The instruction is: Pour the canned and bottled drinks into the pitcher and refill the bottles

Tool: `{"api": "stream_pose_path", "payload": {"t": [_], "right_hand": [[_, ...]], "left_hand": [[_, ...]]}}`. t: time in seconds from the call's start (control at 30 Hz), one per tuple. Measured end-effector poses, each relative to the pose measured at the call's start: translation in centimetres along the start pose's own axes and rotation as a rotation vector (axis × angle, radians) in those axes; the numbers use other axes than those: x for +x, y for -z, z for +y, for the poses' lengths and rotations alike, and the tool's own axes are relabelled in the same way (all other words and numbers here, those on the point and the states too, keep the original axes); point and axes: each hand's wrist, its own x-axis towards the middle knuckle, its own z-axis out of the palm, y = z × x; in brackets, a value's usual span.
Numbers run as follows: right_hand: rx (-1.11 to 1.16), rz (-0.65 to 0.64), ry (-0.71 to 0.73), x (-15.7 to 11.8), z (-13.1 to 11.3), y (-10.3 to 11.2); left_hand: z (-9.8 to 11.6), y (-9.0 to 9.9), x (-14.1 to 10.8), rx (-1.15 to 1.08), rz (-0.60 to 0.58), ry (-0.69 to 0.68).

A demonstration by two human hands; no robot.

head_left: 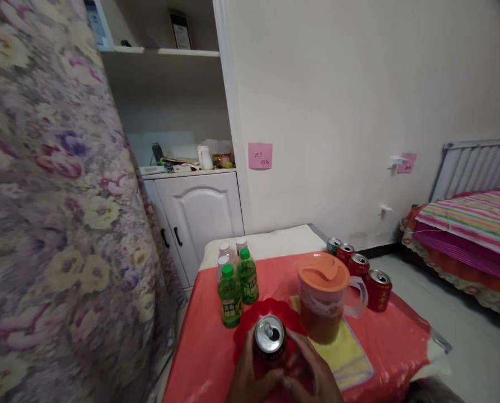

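An opened can (270, 337) with a silver top and dark rim stands upright between my hands, over a red scalloped dish (256, 313). My left hand (250, 372) is curled around its left side. On its right side, my right hand (311, 369) has its fingers curved near the can; whether they press on it is hard to see. Right behind my right hand, a clear pitcher (323, 308) with an orange lid and brownish liquid rests on a yellow cloth (348, 355).
Two green bottles (230, 296) and several white-capped bottles (225, 250) stand at the left of the red-covered table (195, 358). Several opened cans (379, 291) line the right edge. A floral curtain (65, 224) hangs at the left, and a bed (476, 235) is at the far right.
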Motion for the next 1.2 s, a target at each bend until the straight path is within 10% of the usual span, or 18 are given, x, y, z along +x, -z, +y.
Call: {"api": "stream_pose_path", "payload": {"t": [0.33,0.67,1.2], "right_hand": [[0.012,0.08,-0.007,-0.3,-3.0,1.6],[-0.161,0.696,-0.173,2.1,-6.9,14.9],[-0.008,0.436,-0.32,6.5,-0.6,16.3]], "left_hand": [[-1.2,1.2,0.5,-0.064,-0.025,-0.011],[-0.1,0.9,1.0,-0.13,0.214,0.006],[-1.9,0.9,1.7,-0.201,0.182,0.041]]}}
